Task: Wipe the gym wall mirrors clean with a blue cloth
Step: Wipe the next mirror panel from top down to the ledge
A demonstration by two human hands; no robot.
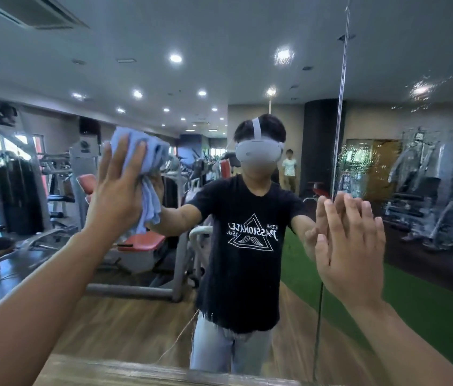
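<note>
A large wall mirror (219, 65) fills the view and shows my own reflection. My left hand (116, 188) presses a crumpled blue cloth (147, 174) flat against the glass at head height, left of centre. My right hand (350, 240) rests flat on the glass with fingers together, holding nothing, just beside the vertical seam (340, 107) between two mirror panels. The right panel (420, 151) is speckled with droplets and looks streaky.
A wooden ledge (141, 371) runs along the mirror's bottom edge. Reflected in the glass are weight machines, benches with red pads, a green turf strip and another person standing far behind me.
</note>
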